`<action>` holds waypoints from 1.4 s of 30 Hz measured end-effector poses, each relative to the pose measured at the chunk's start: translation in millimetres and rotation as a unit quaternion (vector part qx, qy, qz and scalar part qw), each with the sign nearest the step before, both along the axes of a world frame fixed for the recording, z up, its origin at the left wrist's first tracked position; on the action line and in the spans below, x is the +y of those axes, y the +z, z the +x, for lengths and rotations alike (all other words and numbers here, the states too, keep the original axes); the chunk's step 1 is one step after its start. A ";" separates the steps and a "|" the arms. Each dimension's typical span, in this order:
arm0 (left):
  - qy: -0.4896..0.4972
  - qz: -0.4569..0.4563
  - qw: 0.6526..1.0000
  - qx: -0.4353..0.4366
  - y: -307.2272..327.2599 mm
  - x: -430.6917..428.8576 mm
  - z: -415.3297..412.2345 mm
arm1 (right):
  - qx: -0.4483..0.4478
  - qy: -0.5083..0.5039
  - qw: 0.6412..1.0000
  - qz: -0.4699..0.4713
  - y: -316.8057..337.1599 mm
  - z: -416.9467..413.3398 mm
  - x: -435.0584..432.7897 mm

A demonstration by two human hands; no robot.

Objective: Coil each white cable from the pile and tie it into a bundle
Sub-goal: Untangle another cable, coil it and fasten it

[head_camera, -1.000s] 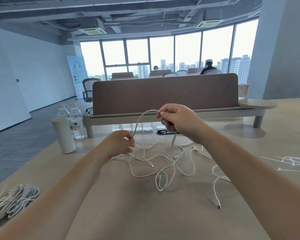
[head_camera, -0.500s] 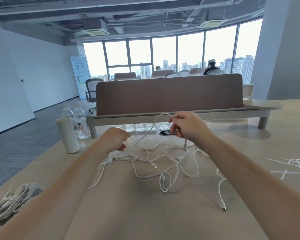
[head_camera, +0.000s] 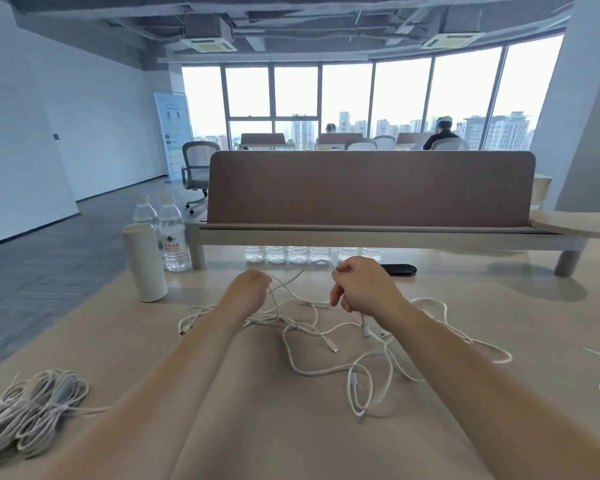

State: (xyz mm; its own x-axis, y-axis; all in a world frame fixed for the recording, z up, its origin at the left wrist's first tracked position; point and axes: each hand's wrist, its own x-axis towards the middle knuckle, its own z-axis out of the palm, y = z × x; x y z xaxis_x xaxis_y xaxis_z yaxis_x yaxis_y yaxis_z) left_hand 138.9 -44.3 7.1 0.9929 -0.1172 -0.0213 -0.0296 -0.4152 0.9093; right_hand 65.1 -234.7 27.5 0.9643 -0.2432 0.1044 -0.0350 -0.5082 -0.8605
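Head view, both forearms reaching out over the table [head_camera: 291, 427]. Left hand [head_camera: 248, 289] and right hand [head_camera: 361, 287] are raised just above the surface, near each other but apart. One white cable [head_camera: 291, 277] runs between them in a slack span. Left grip: fingers curled in, closed around the cable where it leaves the fist. Right grip: thumb and forefinger pinch the cable at the top of the hand, the other fingers curled under; a free end with a connector hangs below this hand. The rest of the pile [head_camera: 329, 346] lies loose and tangled on the table right under and in front of the hands, loops spreading to the right. Coiled bundles [head_camera: 32, 410] sit at the near left edge, well apart from the pile. A white cylinder [head_camera: 145, 263] and water bottles [head_camera: 172, 237] stand far left; a flat black object [head_camera: 399, 269] lies beyond the right hand, under the brown divider [head_camera: 371, 188].
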 end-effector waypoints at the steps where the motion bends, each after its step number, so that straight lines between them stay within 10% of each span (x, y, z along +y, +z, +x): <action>1: 0.000 -0.009 1.000 0.009 -1.6 -0.9 4.0 | 0.005 0.001 1.000 0.004 -2.0 4.6 0.2; 15: -0.038 -0.189 0.981 -0.003 11.4 -10.2 18.1 | 0.018 0.021 0.991 -0.134 -19.2 30.9 18.7; 31: -0.114 0.010 0.988 -0.099 37.2 -2.1 -21.9 | 0.131 0.147 0.916 -0.349 6.9 -12.9 27.8; 42: -0.103 -0.010 0.990 -0.100 36.3 -15.1 -43.0 | 0.040 0.028 0.994 0.096 -1.7 7.5 34.0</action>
State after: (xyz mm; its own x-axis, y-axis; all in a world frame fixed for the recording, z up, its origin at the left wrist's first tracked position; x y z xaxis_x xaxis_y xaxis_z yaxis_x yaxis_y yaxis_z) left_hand 95.9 -59.4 43.4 0.9322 -0.3154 0.1776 -0.2915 -0.3636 0.8848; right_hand 72.6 -200.7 25.8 0.9803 -0.1966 -0.0164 -0.0833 -0.3372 -0.9377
